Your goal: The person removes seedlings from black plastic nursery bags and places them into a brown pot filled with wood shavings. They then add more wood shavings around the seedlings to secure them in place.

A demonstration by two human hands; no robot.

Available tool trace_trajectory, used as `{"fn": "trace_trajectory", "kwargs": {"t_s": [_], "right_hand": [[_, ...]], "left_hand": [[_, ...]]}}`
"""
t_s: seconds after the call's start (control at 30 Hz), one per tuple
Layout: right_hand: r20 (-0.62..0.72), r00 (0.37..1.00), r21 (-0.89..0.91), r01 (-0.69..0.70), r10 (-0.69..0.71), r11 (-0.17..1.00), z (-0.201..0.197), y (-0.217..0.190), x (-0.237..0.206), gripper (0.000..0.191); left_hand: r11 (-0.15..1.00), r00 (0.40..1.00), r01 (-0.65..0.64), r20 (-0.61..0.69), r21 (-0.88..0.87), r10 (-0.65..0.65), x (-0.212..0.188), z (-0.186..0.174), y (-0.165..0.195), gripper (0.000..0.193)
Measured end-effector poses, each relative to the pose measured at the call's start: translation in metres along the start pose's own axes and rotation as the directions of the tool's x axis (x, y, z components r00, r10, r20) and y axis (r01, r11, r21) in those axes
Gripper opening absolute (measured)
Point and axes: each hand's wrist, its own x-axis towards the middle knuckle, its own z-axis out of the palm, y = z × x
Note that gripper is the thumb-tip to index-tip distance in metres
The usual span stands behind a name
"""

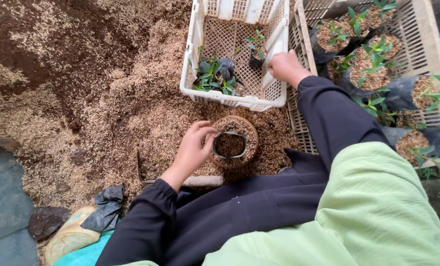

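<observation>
My left hand point(193, 148) rests with spread fingers on the rim of a round brown bowl point(252, 138) full of husk mix. A small black grow bag point(229, 144) stands open inside the bowl, filled with the same mix. My right hand point(285, 66) reaches into the white plastic crate point(196, 59) and its fingers are closed at the crate's right wall, next to a small seedling in a black bag point(255, 51). Whether it grips anything is hidden. More seedlings point(214, 79) lie in the crate's near left corner.
A beige crate point(417, 44) on the right holds several filled black bags with green seedlings. Husk and dark soil point(82, 64) cover the ground to the left. Empty black bags point(104, 209) and a grey slab point(3, 207) lie at the lower left.
</observation>
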Motion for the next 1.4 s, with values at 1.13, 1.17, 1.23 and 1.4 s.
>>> {"fn": "trace_trajectory", "kwargs": {"t_s": [1.13, 1.17, 1.23, 1.4], "right_hand": [[-0.450, 0.812, 0.142, 0.477, -0.373, 0.867, -0.132, -0.078, -0.084, 0.009], [-0.467, 0.793, 0.122, 0.496, -0.391, 0.860, -0.149, -0.089, -0.103, 0.009], [-0.502, 0.755, 0.102, 0.537, -0.423, 0.838, -0.177, -0.111, -0.135, 0.008], [-0.525, 0.760, 0.174, 0.536, -0.383, 0.826, -0.217, -0.142, -0.190, 0.007]], "left_hand": [[0.982, 0.972, -0.133, -0.209, -0.133, 0.103, 0.055, 0.041, 0.037, 0.088], [0.963, 0.975, -0.146, -0.198, -0.226, 0.102, 0.050, 0.040, 0.047, 0.096], [0.940, 0.993, -0.052, -0.115, -0.336, 0.014, 0.037, 0.034, 0.069, 0.091], [0.912, 0.993, 0.077, -0.049, -0.404, -0.106, -0.007, 0.017, 0.122, 0.067]]}}
